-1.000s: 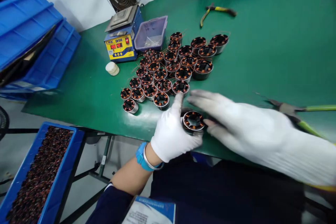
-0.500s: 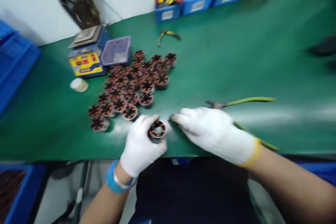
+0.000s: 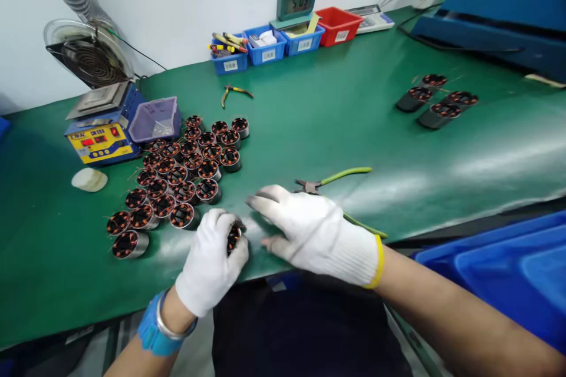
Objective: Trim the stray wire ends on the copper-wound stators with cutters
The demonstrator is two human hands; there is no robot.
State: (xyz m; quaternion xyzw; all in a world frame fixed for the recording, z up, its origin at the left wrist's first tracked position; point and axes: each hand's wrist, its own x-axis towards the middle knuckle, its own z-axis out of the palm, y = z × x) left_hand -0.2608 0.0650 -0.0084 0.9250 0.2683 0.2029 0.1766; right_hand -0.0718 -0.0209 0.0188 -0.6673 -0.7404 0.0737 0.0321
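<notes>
My left hand [image 3: 210, 265], in a white glove, is closed around a motor stator [image 3: 233, 238] near the table's front edge. Copper windings show inside the stator's ring, tilted toward the right. To the right is my gloved right hand [image 3: 313, 230], its fingers stretched out and thumb apart, holding nothing that I can see. Beneath and behind it lie green-handled cutters [image 3: 347, 174], partly covered by the hand. Beyond my left hand stand several more stators [image 3: 183, 216] in a close group, copper wire ends sticking out of some.
On the green table [image 3: 318, 112] are a blue-yellow soldering unit [image 3: 104, 135], a purple tray [image 3: 155, 118], a round white pad [image 3: 89, 179] and small yellow pliers [image 3: 236, 91]. Labelled bins [image 3: 267, 54] line the wall. Several stators [image 3: 437, 115] stand at right; blue crates [image 3: 508, 271] sit below the edge.
The view has swung to the right. In my left hand the stator has tipped from facing up to facing right. My right hand's fingers have spread apart.
</notes>
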